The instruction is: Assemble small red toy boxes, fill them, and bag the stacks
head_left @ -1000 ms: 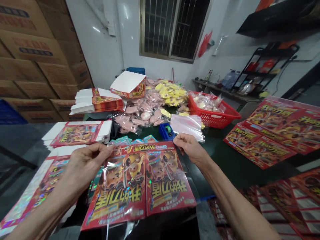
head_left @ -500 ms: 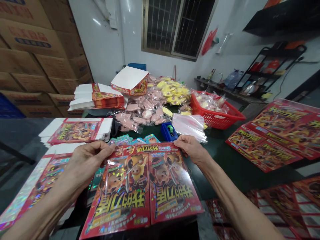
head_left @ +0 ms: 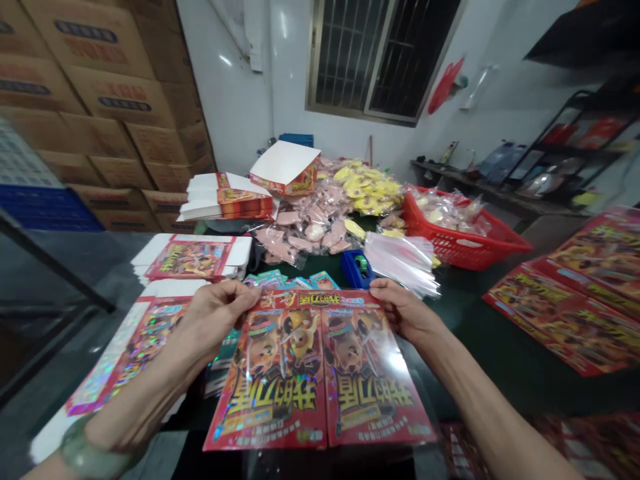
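Observation:
Both hands hold up a flat red printed package [head_left: 280, 360], two cartoon-covered panels side by side under a shiny clear plastic film. My left hand [head_left: 220, 310] pinches its far left corner between thumb and fingers. At the far right corner, my right hand [head_left: 403, 307] grips the edge, with some fingers hidden behind it. Just beyond the package lie fanned colourful cards [head_left: 295, 280] and a blue tape dispenser [head_left: 357, 269] with green tape. To the left are flattened white-and-red cartons [head_left: 193, 259].
Pink bagged pieces [head_left: 285, 243] and yellow ones [head_left: 370, 187] are heaped at the back. A red basket [head_left: 465, 243] holds more bagged pieces. Clear plastic bags [head_left: 400, 260] lie before it. Red printed packages [head_left: 565, 307] stand at right; cardboard boxes [head_left: 115, 100] are stacked at left.
The view has swung left, so the scene sits farther right. Both hands keep their grip on the package, whose near edge is now more level. A green bangle shows on my left wrist.

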The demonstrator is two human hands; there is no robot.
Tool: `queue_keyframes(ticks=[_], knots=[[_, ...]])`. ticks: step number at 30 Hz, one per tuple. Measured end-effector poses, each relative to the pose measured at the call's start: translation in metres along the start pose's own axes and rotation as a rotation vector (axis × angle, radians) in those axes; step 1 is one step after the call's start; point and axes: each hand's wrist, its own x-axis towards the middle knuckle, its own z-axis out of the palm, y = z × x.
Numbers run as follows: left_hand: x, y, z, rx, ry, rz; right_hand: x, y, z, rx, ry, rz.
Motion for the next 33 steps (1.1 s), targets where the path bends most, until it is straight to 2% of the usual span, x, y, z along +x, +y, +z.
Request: queue_keyframes(ticks=[7, 12, 16, 27, 33], knots=[[-0.003, 0.002, 0.0, -0.096, -0.07, -0.018, 0.006, 0.012, -0.011, 0.068, -0.045, 0.064], [-0.004, -0.001, 0.0, -0.022, -0.073, 0.044, 0.007, 0.015, -0.012, 0.09, -0.012, 0.072], [-0.007, -0.001, 0.0, 0.035, -0.097, 0.043, 0.009, 0.017, -0.014, 0.074, -0.005, 0.083], [-0.008, 0.003, 0.001, 0.173, -0.047, 0.103, 0.009, 0.018, -0.013, 0.062, 0.001, 0.042], [-0.004, -0.005, 0.005, 0.12, -0.013, 0.087, 0.003, 0.016, -0.003, 0.07, 0.033, 0.012]])
